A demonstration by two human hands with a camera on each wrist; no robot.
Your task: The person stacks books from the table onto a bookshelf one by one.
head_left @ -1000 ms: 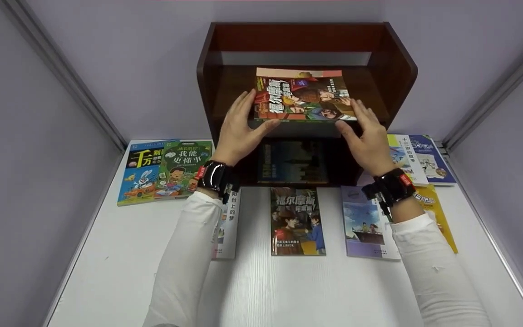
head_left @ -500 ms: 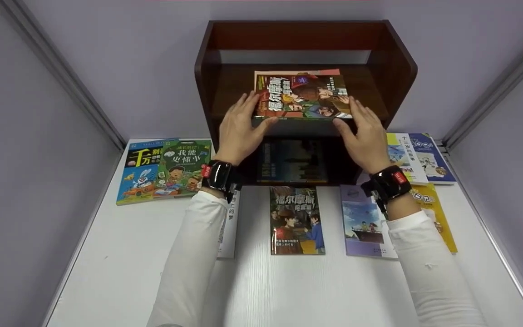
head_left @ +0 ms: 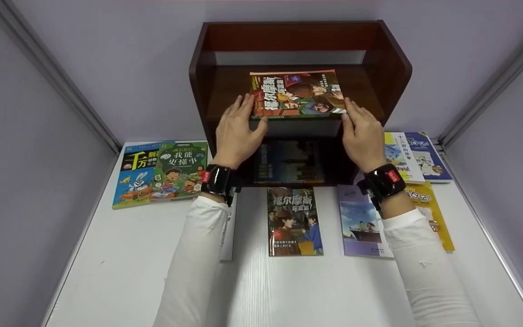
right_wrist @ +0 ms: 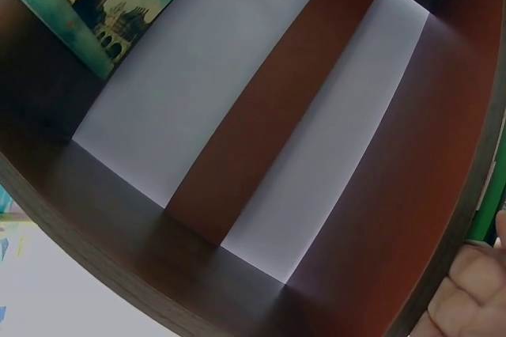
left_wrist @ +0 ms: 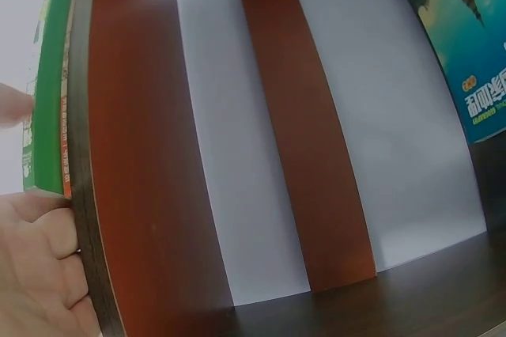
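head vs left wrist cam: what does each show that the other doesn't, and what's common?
Head only: both hands, left hand and right hand, holding the red comic book by its near corners on the upper shelf; more books on the white table, including the green book.
Left wrist only: the green edge of that book's cover from below, and the shelf's back slat.
Both: the dark wooden shelf, the left hand, and the teal book in the lower compartment.
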